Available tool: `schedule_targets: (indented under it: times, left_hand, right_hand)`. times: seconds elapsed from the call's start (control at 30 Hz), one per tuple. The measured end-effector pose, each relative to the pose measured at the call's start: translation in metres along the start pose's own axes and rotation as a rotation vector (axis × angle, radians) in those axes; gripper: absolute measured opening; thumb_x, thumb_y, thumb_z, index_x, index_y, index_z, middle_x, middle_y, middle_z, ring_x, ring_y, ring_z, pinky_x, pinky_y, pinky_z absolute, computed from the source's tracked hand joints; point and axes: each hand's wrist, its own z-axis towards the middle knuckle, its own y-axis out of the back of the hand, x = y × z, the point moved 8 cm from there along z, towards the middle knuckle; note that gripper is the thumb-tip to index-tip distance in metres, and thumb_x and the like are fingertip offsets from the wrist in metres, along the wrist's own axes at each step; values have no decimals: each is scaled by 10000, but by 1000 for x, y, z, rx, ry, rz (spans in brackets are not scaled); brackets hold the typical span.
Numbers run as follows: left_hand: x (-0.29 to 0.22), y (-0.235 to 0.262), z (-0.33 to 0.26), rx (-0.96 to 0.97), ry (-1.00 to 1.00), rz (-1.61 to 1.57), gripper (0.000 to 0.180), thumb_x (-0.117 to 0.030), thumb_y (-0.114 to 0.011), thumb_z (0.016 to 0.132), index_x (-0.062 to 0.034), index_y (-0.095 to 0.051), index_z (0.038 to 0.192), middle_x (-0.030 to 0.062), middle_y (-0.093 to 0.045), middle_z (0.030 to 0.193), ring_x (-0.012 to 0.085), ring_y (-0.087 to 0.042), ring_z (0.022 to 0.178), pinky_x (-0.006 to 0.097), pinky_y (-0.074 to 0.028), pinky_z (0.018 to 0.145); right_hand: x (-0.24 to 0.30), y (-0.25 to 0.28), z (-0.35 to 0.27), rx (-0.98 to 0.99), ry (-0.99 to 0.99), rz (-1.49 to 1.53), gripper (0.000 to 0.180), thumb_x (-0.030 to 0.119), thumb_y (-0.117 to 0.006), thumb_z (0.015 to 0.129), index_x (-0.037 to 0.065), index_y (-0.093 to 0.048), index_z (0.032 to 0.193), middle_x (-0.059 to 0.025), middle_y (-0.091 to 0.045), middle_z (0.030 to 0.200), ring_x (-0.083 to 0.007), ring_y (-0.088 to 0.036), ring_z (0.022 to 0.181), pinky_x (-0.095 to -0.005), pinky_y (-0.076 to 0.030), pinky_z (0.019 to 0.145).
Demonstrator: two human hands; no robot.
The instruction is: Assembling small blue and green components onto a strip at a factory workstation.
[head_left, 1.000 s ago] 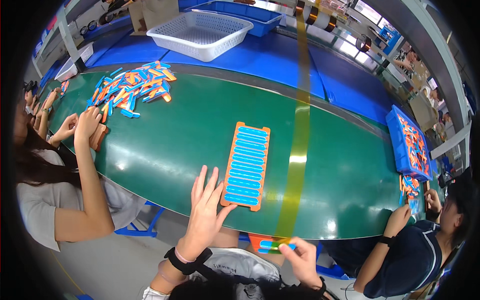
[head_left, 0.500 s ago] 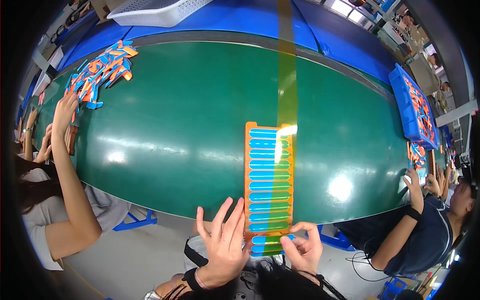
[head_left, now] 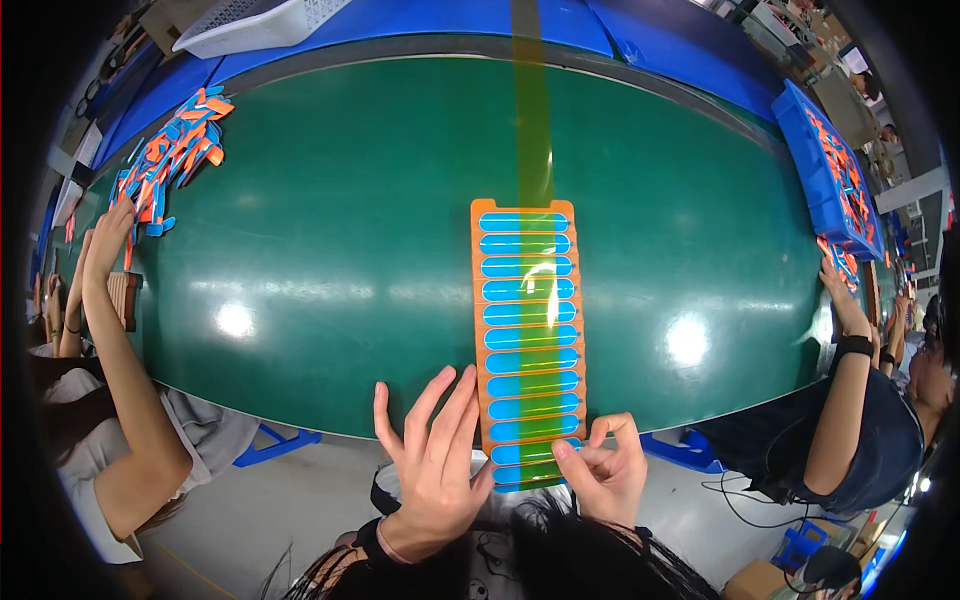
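A long orange tray (head_left: 480, 330) lies at the front edge of the green table, with several blue round-ended strips (head_left: 505, 338) in rows across it. Clear yellow tape (head_left: 532, 130) runs from the far side over the strips, a little right of the tray's middle. My left hand (head_left: 435, 465) is open, fingers spread, its index finger along the tray's left edge. At the near right corner my right hand (head_left: 605, 470) is closed, thumb and finger pinching the right end of a blue strip under the tape. Whether it also grips the tape's end is hidden.
Blue and orange pieces (head_left: 180, 150) lie heaped at the far left. A blue bin (head_left: 800, 165) of similar pieces stands at the right, and a white basket (head_left: 250, 30) at the back. Co-workers sit on both sides, their arms (head_left: 110, 300) over the table.
The tray has moved farther from me. The tape has shifted from the strips' right ends toward their middle. My right hand keeps its pinch, and my left hand stays spread beside the tray.
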Motion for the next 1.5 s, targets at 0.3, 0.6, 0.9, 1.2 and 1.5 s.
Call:
schedule_targets:
  times: [0.3, 0.6, 0.9, 1.2, 1.5]
  left_hand:
    - [1, 7, 8, 16, -76, -1, 570, -162, -687, 592, 86, -487, 1065, 142, -476, 1171, 290, -444, 1072, 586, -184, 942]
    - [-11, 16, -6, 85, -740, -19, 192, -143, -547, 765, -189, -412, 893, -38, -535, 1145, 122, -437, 914, 227, -339, 611]
    - [-8, 6, 3, 325, -705, -27, 96, -188, -585, 739, -189, -490, 731, -105, -461, 1234, 115, -400, 879, 244, -348, 708]
    - [-8, 11, 2, 228, -698, -24, 103, -135, -584, 714, -166, -488, 690, -92, -488, 1209, 117, -384, 801, 255, -345, 717]
    - [-24, 15, 0, 230, -784, 54, 110, -126, -572, 675, -125, -463, 673, -19, -552, 1130, 95, -413, 755, 257, -365, 704]
  right_hand:
    - [-3, -3, 1, -35, -53, 42, 272, -56, -561, 778, 46, -315, 836, -123, -597, 720, -47, -518, 596, -170, -381, 501]
    - [-2, -3, 0, -58, -33, 24, 280, -62, -576, 765, 53, -328, 824, -129, -603, 767, -21, -490, 584, -154, -352, 473]
    - [-1, 7, 1, -49, -63, -63, 266, 8, -611, 770, 42, -351, 815, -63, -597, 635, -6, -490, 501, -153, -348, 422]
    - [52, -20, 31, 140, 127, -893, 349, 94, -695, 709, 30, -369, 817, -16, -479, 590, -47, -429, 501, -196, -350, 445]
    - [70, -14, 28, 194, 159, -673, 226, 2, -561, 771, -2, -395, 923, -74, -522, 784, -139, -574, 661, -248, -450, 605]
